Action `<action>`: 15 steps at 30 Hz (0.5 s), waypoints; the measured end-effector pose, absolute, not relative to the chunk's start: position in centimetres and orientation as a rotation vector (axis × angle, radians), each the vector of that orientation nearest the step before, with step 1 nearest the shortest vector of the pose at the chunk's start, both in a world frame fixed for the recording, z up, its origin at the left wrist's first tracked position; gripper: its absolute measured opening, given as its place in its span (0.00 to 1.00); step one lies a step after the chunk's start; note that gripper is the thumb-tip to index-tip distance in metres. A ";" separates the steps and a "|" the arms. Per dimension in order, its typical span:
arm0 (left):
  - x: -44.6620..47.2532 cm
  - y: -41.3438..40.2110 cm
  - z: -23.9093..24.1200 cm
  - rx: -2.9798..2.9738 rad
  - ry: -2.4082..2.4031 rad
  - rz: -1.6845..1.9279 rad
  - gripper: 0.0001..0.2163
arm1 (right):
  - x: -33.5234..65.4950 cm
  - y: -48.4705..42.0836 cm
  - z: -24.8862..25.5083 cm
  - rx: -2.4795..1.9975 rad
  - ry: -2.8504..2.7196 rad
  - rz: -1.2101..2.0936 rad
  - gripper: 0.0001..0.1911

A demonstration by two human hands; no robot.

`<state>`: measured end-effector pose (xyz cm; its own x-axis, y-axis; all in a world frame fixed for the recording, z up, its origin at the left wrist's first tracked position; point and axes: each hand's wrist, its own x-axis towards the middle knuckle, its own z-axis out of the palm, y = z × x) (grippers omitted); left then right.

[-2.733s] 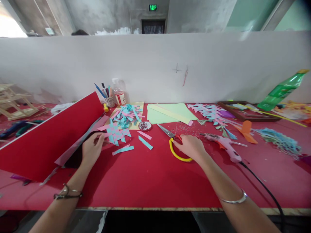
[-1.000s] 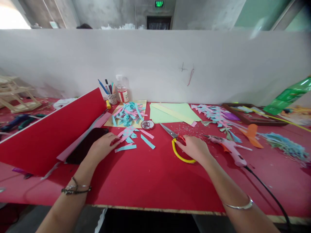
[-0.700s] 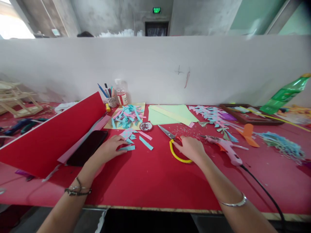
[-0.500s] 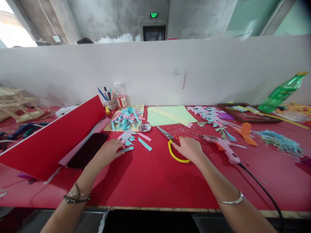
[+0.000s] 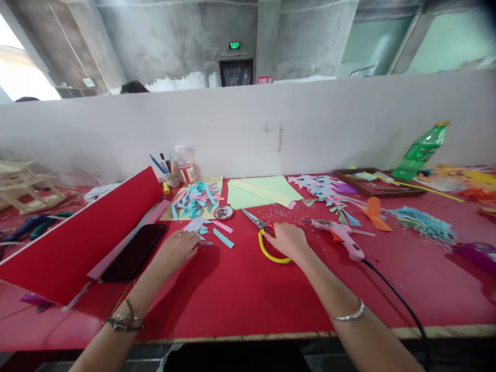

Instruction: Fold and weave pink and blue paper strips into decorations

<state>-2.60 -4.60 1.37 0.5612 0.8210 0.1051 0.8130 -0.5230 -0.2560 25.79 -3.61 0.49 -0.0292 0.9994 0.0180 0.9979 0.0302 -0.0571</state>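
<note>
My left hand is low over the red tabletop, fingers curled and pinching one end of a narrow blue paper strip, seen almost edge-on. Just beyond it lie a small heap of pink and blue paper pieces and a loose blue strip. My right hand is closed around the red side of a pair of scissors with yellow handles. Their blades point away to the left, resting on or just over the table; I cannot tell which. A round patterned disc lies left of the blade tips.
A pink glue gun with a black cord lies to the right. Behind are green paper sheets and a pile of cut strips. A leaning red board and phone flank the left arm. A green bottle tilts at right.
The head view has tipped upward and shifted right. The blue strip at my left fingertips has turned from flat to nearly edge-on. My right hand stays on the scissors.
</note>
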 end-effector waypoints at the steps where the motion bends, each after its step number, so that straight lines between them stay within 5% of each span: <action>1: -2.0 -4.3 1.6 -2.546 -1.315 0.036 0.09 | 25.8 -3.6 0.5 -2.158 -2.216 0.056 0.22; 6: 0.9 -2.4 2.0 -2.643 -1.182 0.056 0.10 | 25.9 -3.6 0.7 -2.157 -2.207 0.062 0.21; 11: 1.5 0.2 0.3 -2.722 -1.180 0.018 0.21 | 25.9 -3.5 0.4 -2.154 -2.193 0.052 0.21; 15: 1.7 1.5 0.0 -2.849 -1.168 0.049 0.18 | 25.8 -3.5 0.1 -2.148 -2.175 0.035 0.21</action>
<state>1.70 1.51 -0.02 0.7120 0.7022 -0.0058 0.7002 -0.7105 -0.0697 25.78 -3.47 0.14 -0.0105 0.9990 0.0442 0.9970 0.0138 -0.0756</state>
